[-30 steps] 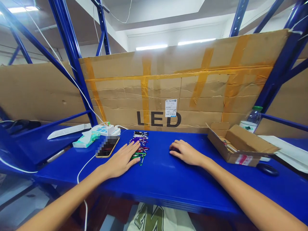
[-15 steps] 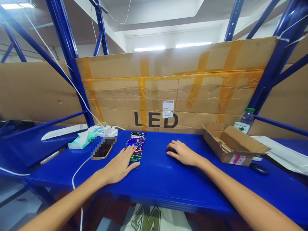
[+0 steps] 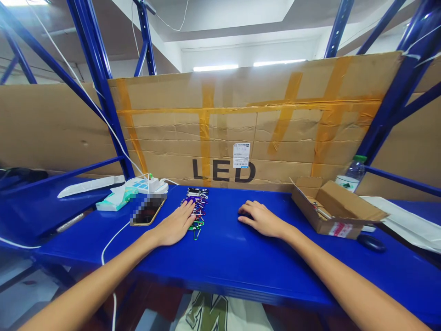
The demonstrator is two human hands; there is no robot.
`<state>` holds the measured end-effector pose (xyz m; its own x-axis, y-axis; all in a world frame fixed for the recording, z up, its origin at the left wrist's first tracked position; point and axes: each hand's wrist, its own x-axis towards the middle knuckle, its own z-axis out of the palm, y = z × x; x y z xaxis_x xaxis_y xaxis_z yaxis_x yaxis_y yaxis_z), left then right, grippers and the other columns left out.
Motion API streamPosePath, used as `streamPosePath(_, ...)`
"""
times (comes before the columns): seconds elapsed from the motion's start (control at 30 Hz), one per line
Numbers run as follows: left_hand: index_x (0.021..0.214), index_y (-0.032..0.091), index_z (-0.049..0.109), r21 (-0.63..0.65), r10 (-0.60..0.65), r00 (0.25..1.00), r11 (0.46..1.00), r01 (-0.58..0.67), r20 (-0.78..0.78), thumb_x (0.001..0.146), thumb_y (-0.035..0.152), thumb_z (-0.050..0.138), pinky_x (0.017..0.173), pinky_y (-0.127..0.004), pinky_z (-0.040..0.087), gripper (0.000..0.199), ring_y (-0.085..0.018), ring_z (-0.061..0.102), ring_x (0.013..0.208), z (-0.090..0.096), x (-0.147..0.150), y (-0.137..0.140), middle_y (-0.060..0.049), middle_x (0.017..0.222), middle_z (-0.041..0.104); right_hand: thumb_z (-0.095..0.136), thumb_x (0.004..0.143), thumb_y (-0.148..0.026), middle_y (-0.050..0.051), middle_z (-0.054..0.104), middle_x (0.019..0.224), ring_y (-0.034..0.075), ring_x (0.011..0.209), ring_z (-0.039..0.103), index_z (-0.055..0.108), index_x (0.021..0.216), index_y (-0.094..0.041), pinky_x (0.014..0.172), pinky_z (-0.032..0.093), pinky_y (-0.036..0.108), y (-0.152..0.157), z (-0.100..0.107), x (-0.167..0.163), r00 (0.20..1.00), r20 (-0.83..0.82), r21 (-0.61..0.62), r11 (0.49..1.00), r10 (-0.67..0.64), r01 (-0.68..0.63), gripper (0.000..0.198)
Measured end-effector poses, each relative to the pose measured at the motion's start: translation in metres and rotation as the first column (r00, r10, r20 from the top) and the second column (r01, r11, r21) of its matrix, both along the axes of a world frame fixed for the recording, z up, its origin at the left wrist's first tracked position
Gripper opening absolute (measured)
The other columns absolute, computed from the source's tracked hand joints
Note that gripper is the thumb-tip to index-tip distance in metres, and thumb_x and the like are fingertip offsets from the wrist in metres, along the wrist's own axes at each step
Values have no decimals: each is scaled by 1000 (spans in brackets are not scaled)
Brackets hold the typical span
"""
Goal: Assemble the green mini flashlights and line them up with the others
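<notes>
A column of small coloured metal pieces with carabiner clips [image 3: 200, 211] lies on the blue tabletop [image 3: 220, 257], running from black and silver at the far end through blue, purple and red to green nearest me. My left hand [image 3: 175, 223] rests flat over the left part of this column, fingers stretched out, hiding several pieces. A green carabiner [image 3: 196, 234] sticks out at the near end, beside the hand. To the right, my right hand [image 3: 260, 218] lies palm down on the table with fingers loosely bent, apart from the column and holding nothing.
Left of the column are a phone [image 3: 149, 211], a tissue pack [image 3: 115, 200] and a white power strip [image 3: 151, 185] with cables. An open cardboard box [image 3: 334, 211], a dark computer mouse [image 3: 371, 242] and a bottle [image 3: 352, 174] stand right. A cardboard panel [image 3: 172, 138] closes the back.
My left hand has shifted a little up and away from me along the column, its thumb drawn in, uncovering more of the green carabiner. My right hand stays in place.
</notes>
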<state>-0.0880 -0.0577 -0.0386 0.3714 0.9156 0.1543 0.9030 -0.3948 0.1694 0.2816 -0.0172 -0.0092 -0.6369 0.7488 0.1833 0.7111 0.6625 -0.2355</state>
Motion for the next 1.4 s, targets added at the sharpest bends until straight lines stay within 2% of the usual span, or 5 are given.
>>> streamPosePath(0.23,173,12,22,14,82,996,996,-83,39,111,59,12,135,-50,18,78,-29,13,167,31,9,42,-13,179,14,54,109,-45,11,68,121,31,116,62,69,118,-24,102,48,47,2,-2,2,1000,-6,1,1000,10,-10,27)
streamPosePath(0.5,171,11,27,-92,81,997,993,-80,5,110,61,13,134,-54,17,80,-33,15,167,-3,16,60,-17,178,17,53,109,-47,13,67,124,32,116,62,68,120,-23,100,48,47,1,-2,2,1000,14,-3,1000,-2,2,30)
streamPosePath(0.7,172,1,14,-15,183,983,983,-183,28,108,65,9,135,-55,13,90,-35,4,167,25,11,88,-21,178,3,52,110,-47,12,67,122,31,113,63,68,118,-23,99,48,47,1,-1,3,1000,15,-5,1000,1,-1,30)
streamPosePath(0.9,169,10,31,-46,163,986,986,-163,14,110,54,12,132,-58,19,76,-37,14,166,19,16,132,-17,177,19,52,110,-46,13,68,122,32,113,63,68,118,-22,99,48,47,1,2,4,1000,6,-19,999,-30,31,30)
streamPosePath(1.4,159,15,52,30,121,991,992,-122,56,110,43,24,132,-50,27,62,-32,35,161,-13,5,153,-14,170,43,53,109,-48,13,67,124,33,116,62,68,119,-22,98,48,47,2,4,5,999,0,-51,998,-43,43,32)
